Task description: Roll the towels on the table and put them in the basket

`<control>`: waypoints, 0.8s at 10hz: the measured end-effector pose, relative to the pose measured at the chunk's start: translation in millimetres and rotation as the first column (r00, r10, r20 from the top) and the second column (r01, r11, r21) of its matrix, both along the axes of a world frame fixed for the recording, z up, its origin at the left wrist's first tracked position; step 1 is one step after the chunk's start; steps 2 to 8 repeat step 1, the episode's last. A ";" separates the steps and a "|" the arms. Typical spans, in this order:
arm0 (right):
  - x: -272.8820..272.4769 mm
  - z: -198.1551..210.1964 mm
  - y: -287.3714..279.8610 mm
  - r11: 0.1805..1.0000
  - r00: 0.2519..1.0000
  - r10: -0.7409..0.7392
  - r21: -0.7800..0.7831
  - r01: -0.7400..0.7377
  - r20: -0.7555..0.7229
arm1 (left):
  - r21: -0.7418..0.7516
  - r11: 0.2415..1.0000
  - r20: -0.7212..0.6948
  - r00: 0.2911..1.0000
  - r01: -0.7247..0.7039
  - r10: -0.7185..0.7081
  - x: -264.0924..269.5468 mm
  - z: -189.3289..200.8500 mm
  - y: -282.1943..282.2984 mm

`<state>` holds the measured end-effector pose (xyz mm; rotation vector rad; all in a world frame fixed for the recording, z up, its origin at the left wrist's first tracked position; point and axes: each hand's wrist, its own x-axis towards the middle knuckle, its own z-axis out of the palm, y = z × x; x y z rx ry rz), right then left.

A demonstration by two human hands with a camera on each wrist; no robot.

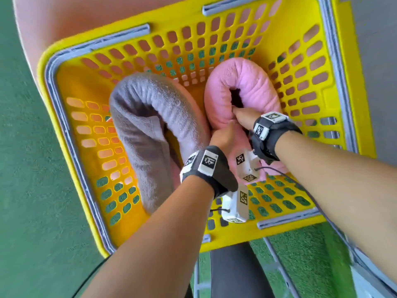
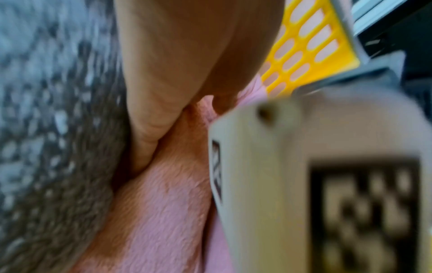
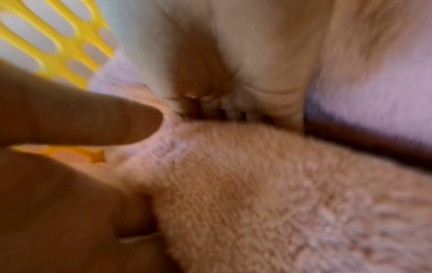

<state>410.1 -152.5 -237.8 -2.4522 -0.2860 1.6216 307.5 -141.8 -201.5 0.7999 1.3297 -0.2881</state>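
Two rolled towels are sitting inside the yellow perforated basket (image 1: 64,117), each bent into an arch. The grey towel (image 1: 148,125) is lying in the basket's left half; the pink towel (image 1: 242,87) is lying in its right half, the two touching near the basket's middle. Both hands are reaching down into the basket at the pink towel's near end. The left hand (image 1: 223,136) is pressing into the pink towel beside the grey one, fingers buried in the cloth; whether they are curling round it cannot be told from the head view or the blurred left wrist view. The right hand (image 1: 245,117) is gripping the pink towel, thumb (image 3: 98,120) pressing on the pile and fingers curling behind the roll. Grey rim trim (image 1: 62,123) is running round the basket's top edge. Green flooring (image 1: 28,168) is lying to the basket's left.
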 end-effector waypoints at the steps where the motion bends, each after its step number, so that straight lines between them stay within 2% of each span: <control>1: -0.4 35.5 -13.5 0.988 0.998 0.064 0.138 -0.066 0.019 | 0.002 1.000 0.021 1.000 0.005 -0.005 -14.3 37.9 12.0; 8: -0.4 35.5 -13.5 0.988 0.998 0.064 0.138 -0.066 0.019 | 0.002 1.000 0.021 1.000 0.005 -0.005 -14.3 37.9 12.0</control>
